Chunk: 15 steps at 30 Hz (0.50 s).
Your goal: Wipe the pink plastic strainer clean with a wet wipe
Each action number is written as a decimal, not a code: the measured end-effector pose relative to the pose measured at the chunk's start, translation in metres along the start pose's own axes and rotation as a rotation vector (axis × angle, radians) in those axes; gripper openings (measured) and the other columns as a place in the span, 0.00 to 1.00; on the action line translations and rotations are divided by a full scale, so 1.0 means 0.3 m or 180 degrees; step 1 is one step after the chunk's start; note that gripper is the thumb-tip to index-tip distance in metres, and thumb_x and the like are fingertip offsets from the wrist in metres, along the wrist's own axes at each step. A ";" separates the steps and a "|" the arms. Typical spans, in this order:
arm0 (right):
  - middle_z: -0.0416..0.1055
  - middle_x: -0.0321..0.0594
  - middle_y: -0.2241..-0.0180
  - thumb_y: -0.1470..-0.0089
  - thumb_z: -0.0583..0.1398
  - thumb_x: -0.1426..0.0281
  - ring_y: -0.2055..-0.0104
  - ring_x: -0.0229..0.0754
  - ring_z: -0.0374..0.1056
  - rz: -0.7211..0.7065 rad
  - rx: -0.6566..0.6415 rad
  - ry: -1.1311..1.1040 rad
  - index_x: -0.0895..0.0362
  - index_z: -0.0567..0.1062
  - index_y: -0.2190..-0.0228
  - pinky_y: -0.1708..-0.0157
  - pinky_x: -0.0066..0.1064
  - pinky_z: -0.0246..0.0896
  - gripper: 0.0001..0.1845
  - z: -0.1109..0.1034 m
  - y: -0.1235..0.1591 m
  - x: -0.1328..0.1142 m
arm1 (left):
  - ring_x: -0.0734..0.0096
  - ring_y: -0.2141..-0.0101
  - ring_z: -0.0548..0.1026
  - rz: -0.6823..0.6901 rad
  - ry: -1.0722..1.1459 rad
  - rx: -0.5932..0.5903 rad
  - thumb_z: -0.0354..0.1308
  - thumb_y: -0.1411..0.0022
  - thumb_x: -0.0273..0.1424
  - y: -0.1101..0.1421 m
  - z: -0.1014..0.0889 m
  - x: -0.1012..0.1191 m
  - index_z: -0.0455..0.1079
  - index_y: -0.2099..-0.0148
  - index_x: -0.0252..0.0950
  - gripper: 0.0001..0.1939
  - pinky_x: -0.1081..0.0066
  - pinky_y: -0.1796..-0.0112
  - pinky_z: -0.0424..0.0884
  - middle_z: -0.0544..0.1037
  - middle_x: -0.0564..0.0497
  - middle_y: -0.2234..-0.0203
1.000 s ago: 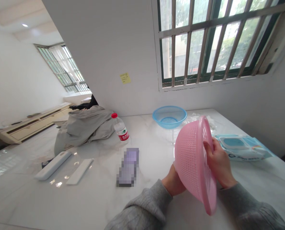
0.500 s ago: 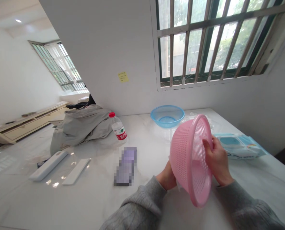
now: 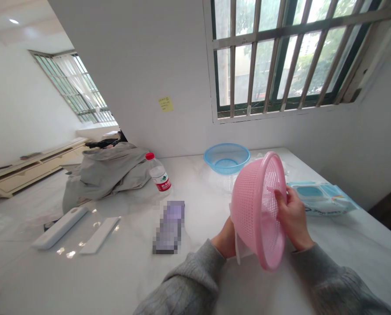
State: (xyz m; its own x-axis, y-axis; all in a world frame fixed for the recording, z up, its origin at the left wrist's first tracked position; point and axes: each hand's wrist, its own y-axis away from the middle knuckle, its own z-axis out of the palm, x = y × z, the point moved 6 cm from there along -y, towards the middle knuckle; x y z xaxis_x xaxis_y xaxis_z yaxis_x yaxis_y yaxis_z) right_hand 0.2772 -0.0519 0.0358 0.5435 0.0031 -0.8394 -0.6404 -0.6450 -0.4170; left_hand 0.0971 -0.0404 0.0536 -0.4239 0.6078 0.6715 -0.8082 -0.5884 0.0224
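Marble countertop [image 3: 93, 280], pink colander [image 3: 256, 210] in hands [image 3: 294, 218]

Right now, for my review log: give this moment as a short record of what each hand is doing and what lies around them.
held: pink plastic colander, tilted on edge, its opening toward the right hand
left hand: against the colander's outer side, its fingers hidden behind it
right hand: fingers at the colander's rim
nearby: blue plastic colander; blue-and-white plastic packet
also there: water bottle with a red cap; heap of grey cloth
surface: white marble counter
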 end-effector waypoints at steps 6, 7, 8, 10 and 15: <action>0.81 0.54 0.58 0.36 0.54 0.39 0.59 0.63 0.75 0.0050 0.0171 0.0399 0.56 0.77 0.43 0.61 0.45 0.63 0.38 -0.024 0.014 -0.009 | 0.43 0.44 0.77 -0.0303 0.0081 -0.0223 0.71 0.40 0.52 0.016 -0.001 -0.046 0.82 0.47 0.33 0.30 0.49 0.39 0.69 0.84 0.38 0.53; 0.81 0.54 0.59 0.36 0.53 0.39 0.60 0.63 0.75 0.0059 0.0192 0.0436 0.56 0.77 0.43 0.62 0.45 0.63 0.39 -0.026 0.016 -0.011 | 0.42 0.44 0.77 -0.0364 0.0100 -0.0256 0.68 0.39 0.54 0.018 -0.001 -0.055 0.82 0.47 0.33 0.31 0.49 0.39 0.69 0.84 0.38 0.53; 0.81 0.53 0.60 0.36 0.53 0.38 0.61 0.63 0.75 0.0065 0.0213 0.0462 0.57 0.77 0.43 0.62 0.44 0.62 0.40 -0.027 0.019 -0.012 | 0.42 0.44 0.77 -0.0410 0.0117 -0.0273 0.66 0.38 0.56 0.020 -0.001 -0.061 0.83 0.48 0.33 0.32 0.48 0.39 0.69 0.84 0.38 0.54; 0.81 0.53 0.61 0.36 0.52 0.37 0.62 0.63 0.75 0.0070 0.0254 0.0483 0.57 0.76 0.43 0.63 0.44 0.61 0.41 -0.028 0.023 -0.014 | 0.41 0.44 0.77 -0.0414 0.0121 -0.0243 0.66 0.39 0.59 0.022 -0.003 -0.066 0.83 0.49 0.34 0.33 0.49 0.39 0.70 0.85 0.38 0.55; 0.80 0.53 0.60 0.37 0.51 0.35 0.63 0.61 0.74 0.0049 0.0341 0.0462 0.57 0.76 0.43 0.63 0.44 0.62 0.43 -0.030 0.031 -0.015 | 0.43 0.49 0.79 -0.0124 0.0037 -0.0081 0.72 0.41 0.52 0.031 -0.019 -0.058 0.85 0.55 0.34 0.26 0.50 0.42 0.72 0.85 0.40 0.59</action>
State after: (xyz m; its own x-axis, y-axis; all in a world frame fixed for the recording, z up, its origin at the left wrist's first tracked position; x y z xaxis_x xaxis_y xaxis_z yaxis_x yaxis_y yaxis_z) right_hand 0.2738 -0.0648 0.0387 0.6008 -0.1216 -0.7901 -0.6992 -0.5590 -0.4457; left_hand 0.0946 -0.0533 0.0380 -0.3964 0.6363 0.6618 -0.8343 -0.5506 0.0296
